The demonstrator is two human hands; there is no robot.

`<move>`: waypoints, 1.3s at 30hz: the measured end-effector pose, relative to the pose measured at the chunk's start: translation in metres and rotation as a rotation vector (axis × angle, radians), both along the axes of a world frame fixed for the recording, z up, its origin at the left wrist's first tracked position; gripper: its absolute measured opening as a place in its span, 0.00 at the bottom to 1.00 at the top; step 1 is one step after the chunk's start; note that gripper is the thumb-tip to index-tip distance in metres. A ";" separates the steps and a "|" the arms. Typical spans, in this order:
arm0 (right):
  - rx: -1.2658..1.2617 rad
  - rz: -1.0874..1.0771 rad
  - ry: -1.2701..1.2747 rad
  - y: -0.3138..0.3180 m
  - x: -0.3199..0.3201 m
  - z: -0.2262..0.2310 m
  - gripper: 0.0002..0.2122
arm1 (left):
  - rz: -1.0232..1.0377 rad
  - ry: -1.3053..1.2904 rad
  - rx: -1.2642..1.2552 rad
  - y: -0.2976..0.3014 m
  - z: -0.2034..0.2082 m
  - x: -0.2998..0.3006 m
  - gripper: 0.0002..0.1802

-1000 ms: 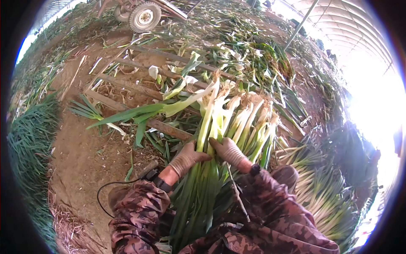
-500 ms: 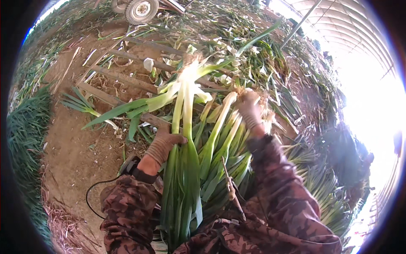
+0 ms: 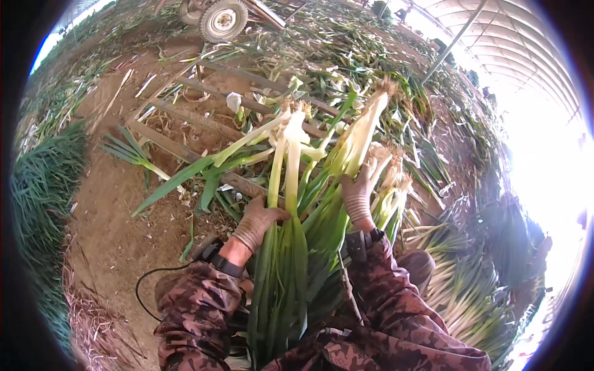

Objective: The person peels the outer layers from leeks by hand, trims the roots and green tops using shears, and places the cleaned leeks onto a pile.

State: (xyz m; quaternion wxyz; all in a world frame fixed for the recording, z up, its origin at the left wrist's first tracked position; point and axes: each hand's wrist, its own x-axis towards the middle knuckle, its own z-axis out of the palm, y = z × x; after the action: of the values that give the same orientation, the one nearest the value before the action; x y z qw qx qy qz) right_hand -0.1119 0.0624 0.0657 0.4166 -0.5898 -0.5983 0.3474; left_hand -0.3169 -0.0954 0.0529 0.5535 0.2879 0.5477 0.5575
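Note:
My left hand (image 3: 255,224), in a tan glove, is closed around a few leeks (image 3: 291,170), their white root ends away from me and the green leaves hanging toward my lap. My gloved right hand (image 3: 357,196) grips a second bunch of leeks (image 3: 366,127), with roots pointing up and away. More leeks (image 3: 391,195) with brown, hairy roots lie just right of that hand. Peeled-back outer leaves (image 3: 185,179) splay leftward from the stalks by my left hand.
Wooden slats (image 3: 198,117) lie on the dirt ahead, among scattered leaf trimmings (image 3: 334,55). A pile of green leaves (image 3: 49,185) is on the left. Cleaned leeks (image 3: 464,297) lie to my right. A wheeled cart (image 3: 223,20) stands at the far end. A thin stick (image 3: 349,287) is near my lap.
My right hand has come down and nearer, from the root ends to lower on the stalks. Its bunch now stands out from the pile, roots raised. The left hand keeps its hold.

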 end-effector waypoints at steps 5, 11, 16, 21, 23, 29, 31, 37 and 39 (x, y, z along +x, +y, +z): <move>-0.099 0.383 -0.334 -0.004 -0.012 0.020 0.23 | -0.011 -0.125 0.000 -0.006 0.011 -0.007 0.17; -0.276 0.287 -0.189 -0.055 -0.021 0.004 0.20 | 0.000 -0.050 0.121 -0.010 0.022 -0.002 0.21; -0.312 0.389 0.333 -0.080 -0.039 -0.004 0.20 | -0.102 -0.205 0.097 -0.012 0.018 0.013 0.27; -0.353 0.456 0.384 -0.082 -0.021 0.002 0.21 | -0.137 -0.406 0.157 -0.014 0.026 0.029 0.34; -0.314 0.362 0.484 -0.092 -0.031 0.003 0.20 | -0.140 -0.327 0.183 -0.013 0.002 0.025 0.34; -0.459 0.386 0.508 -0.083 -0.014 0.016 0.16 | -0.023 0.319 0.006 -0.010 0.005 0.039 0.32; -0.691 0.460 0.752 -0.079 -0.006 0.020 0.15 | -0.050 0.208 0.044 -0.011 -0.001 0.035 0.31; -0.630 0.425 0.717 -0.086 -0.005 0.009 0.13 | -0.012 0.131 0.105 -0.015 0.002 0.037 0.28; -0.625 0.437 0.709 -0.082 -0.001 0.008 0.14 | -0.010 0.226 0.099 -0.012 0.008 0.038 0.29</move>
State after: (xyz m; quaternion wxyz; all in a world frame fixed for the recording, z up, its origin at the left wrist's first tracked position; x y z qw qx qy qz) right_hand -0.1128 -0.0198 0.0734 0.3152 -0.3935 -0.3974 0.7668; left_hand -0.2789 -0.1079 0.0606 0.4761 0.3787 0.5769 0.5451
